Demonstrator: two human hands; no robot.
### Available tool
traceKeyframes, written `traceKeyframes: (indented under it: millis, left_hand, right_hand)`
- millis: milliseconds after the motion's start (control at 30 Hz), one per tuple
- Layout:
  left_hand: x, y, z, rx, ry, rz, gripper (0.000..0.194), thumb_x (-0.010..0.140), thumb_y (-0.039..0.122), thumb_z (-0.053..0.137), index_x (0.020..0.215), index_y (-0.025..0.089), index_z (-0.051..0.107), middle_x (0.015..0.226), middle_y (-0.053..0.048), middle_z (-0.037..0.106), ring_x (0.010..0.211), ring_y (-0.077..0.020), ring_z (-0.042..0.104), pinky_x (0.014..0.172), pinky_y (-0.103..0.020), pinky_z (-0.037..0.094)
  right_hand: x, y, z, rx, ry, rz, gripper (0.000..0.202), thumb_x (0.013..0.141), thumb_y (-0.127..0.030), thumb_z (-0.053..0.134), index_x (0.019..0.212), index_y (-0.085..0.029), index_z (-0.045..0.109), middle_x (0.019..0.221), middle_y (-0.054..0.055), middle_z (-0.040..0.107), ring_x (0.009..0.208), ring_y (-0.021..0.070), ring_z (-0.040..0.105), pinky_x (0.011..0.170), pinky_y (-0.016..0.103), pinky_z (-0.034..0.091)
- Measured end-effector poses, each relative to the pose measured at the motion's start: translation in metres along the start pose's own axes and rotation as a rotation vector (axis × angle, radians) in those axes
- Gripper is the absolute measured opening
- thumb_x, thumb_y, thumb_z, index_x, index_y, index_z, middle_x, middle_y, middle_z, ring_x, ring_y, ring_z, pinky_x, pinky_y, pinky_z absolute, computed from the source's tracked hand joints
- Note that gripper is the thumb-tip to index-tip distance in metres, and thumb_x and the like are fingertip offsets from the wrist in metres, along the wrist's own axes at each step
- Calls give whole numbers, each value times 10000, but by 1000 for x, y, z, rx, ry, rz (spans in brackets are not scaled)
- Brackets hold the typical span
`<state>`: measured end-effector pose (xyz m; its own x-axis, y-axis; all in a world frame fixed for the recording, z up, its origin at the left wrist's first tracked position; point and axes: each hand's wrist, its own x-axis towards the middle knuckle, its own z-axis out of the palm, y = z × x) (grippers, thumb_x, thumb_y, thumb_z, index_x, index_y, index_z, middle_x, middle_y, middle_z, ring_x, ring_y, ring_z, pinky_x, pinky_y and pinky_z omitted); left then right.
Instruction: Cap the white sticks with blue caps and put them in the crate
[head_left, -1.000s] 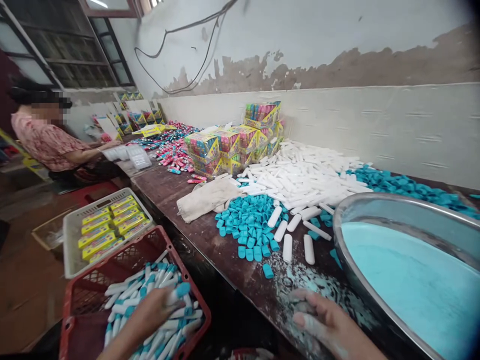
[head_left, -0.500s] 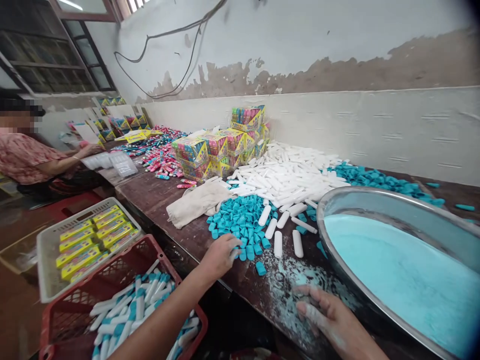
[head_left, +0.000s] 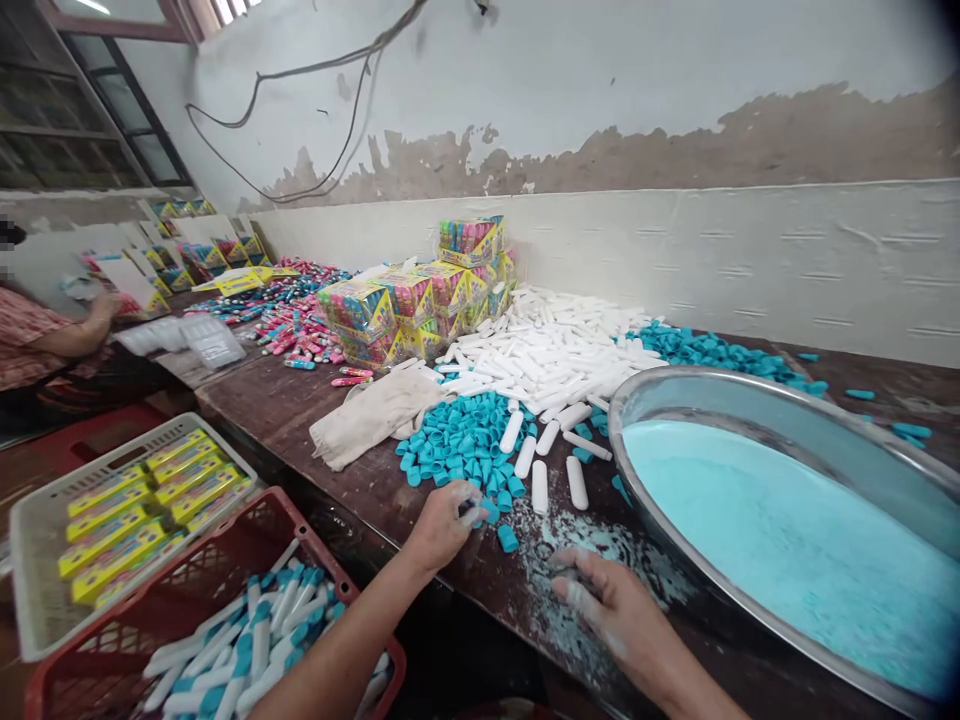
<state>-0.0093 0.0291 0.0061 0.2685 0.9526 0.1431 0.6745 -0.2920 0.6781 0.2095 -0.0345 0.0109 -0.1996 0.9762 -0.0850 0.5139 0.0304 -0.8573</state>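
My left hand [head_left: 444, 525] is at the near edge of a heap of small blue plastic caps [head_left: 463, 445], its fingers pinched round a blue cap [head_left: 490, 511] that shows at the fingertips. Over the powder-dusted table edge, my right hand [head_left: 611, 610] has its fingers loosely bent and apart, with nothing in them. White powder coats the fingers of both hands. A loose blue cap [head_left: 508, 539] lies between the hands. Several white plastic tubes [head_left: 539, 487] lie just beyond, in front of a big pile of white tubes [head_left: 551, 345].
A metal basin [head_left: 626, 465] of light-blue powder stands at right. At lower left, a red crate [head_left: 82, 660] holds capped tubes, beside a white basket [head_left: 30, 590] of yellow boxes. A cloth [head_left: 367, 415] and packed display boxes [head_left: 416, 300] lie farther back. A person [head_left: 37, 340] sits at far left.
The view has turned slightly right. My left hand has drawn back a little from the cap heap with its fingers closed. My right hand has moved nearer to the left hand.
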Motion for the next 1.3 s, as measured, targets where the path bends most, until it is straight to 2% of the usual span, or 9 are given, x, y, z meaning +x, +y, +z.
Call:
traceKeyframes:
  millis: [133,267,433,667,733,867,1000,1200,1300]
  left_hand:
    - [-15,17,9,-465,-52,-140,194,745,299,525,705,131,612,582,15,574,533,-103,498,528,-200,375]
    - [-24,30,20,-769,-167,-141,246,742,319,552,657,101,628,609,-28,616,497,-93,498,499,-199,386]
    - [-24,33,22,-1010,-341,-199,216,670,297,646,695,102,557,596,-46,625,522,-142,586,469,-221,450]
    - [-20,26,34,-1176,-837,-361,396,524,192,726,789,152,435,598,-28,646,472,-173,616,385,-222,479]
    - [-20,25,41,-1188,-906,-388,402,490,177,737,754,149,435,546,-16,631,412,-159,589,359,-220,474]
    - [-24,28,54,-1204,-869,-423,416,446,151,744,707,156,419,477,20,590,359,-134,546,336,-208,456]
    - [-20,35,43,-1066,-841,-325,362,560,235,674,821,162,434,537,25,589,378,-123,538,363,-200,427]
    - [27,41,21,110,-210,59,121,776,227,456,821,153,541,730,-23,580,670,-154,565,620,-257,437]
    - [51,46,31,268,-230,175,222,748,75,404,857,169,574,883,-64,562,854,-201,533,753,-313,407]
  right_hand:
    - [11,-10,10,-35,112,-103,366,751,-365,486,1027,-157,607,954,95,655,873,222,586,801,331,441]
    - [14,-19,16,54,32,-74,251,755,-297,454,873,-152,621,597,23,616,507,149,546,543,256,454]
    - [4,-12,13,212,-43,-95,161,759,-269,479,726,-168,599,585,-13,558,464,100,478,463,201,397]
    - [-9,-10,3,128,-90,-230,172,774,-243,497,724,-174,646,584,-14,562,517,96,496,520,192,393]
    - [-11,-9,4,143,-113,-257,176,774,-236,498,700,-173,645,566,-20,552,489,86,484,499,183,384]
    - [-14,-6,8,185,-107,-219,176,764,-207,487,671,-164,630,562,-23,539,448,76,466,454,172,373]
    - [-23,-5,-5,89,-74,-190,179,767,-198,464,681,-168,618,586,-18,548,509,91,499,498,179,388]
    - [-48,23,-41,-126,105,46,222,775,-330,459,798,-180,620,650,4,610,579,137,546,554,211,423]
    - [-60,44,-50,-180,154,111,252,772,-372,450,812,-197,627,704,20,648,639,167,588,594,227,446]
